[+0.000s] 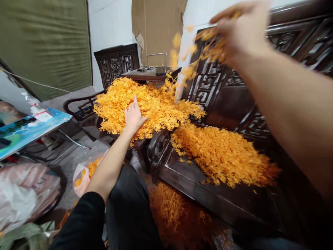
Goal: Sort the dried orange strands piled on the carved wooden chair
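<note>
My left hand (134,116) lies on a large heap of orange curly, flower-like pieces (119,92), its index finger and thumb stretched out and apart. Raised high at the upper right, my right hand (239,31) is closed on a strand of the same orange pieces (188,71). The strand hangs down towards the heap and is blurred by motion. A second, longer pile of orange pieces (223,152) covers part of the dark wooden bench seat (187,173). What exactly the pieces are made of I cannot tell.
More orange strands (169,205) lie on the floor below the bench. A plastic bag (79,177) with orange pieces stands by my leg. To the left are a blue-topped folding table (54,121) and a large plastic sack (23,198). Behind the heap stands a dark wooden side table (144,74).
</note>
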`<move>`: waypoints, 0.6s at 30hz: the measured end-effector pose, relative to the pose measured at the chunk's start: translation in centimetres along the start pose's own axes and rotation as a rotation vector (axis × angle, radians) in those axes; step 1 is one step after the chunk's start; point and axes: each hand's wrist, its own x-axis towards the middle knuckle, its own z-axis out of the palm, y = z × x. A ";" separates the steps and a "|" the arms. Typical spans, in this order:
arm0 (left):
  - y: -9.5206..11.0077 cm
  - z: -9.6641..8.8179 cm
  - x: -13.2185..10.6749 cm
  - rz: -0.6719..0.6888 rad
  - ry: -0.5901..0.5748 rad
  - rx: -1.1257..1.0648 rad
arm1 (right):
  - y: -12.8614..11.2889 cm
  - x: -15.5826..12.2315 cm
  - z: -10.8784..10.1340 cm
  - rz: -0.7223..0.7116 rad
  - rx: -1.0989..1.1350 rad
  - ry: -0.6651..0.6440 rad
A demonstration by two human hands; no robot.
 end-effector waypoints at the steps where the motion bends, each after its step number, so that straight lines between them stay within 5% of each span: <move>1: 0.0 -0.2 -0.1 0.010 -0.013 0.001 | 0.0 1.0 -1.8 -0.006 0.017 0.097; 4: 0.9 -2.2 -0.3 0.077 -0.080 0.034 | 0.4 0.6 -7.3 0.089 0.075 0.127; 7: 3.6 -6.0 -1.0 0.172 -0.134 0.047 | 1.4 -4.7 -11.3 0.161 0.134 0.064; 10: 9.1 -9.8 -2.4 0.390 -0.043 -0.137 | 2.3 -10.9 -13.5 0.302 0.219 0.055; 12: 14.1 -11.1 -3.3 0.618 -0.120 -0.409 | 2.3 -14.1 -14.3 0.409 0.283 0.012; 15: 21.7 -9.9 -4.3 0.789 -0.452 -0.715 | 2.0 -17.7 -15.0 0.499 0.284 -0.088; 18: 27.0 -5.7 -4.9 0.572 -0.532 -0.920 | 2.6 -21.1 -15.3 0.495 0.246 -0.074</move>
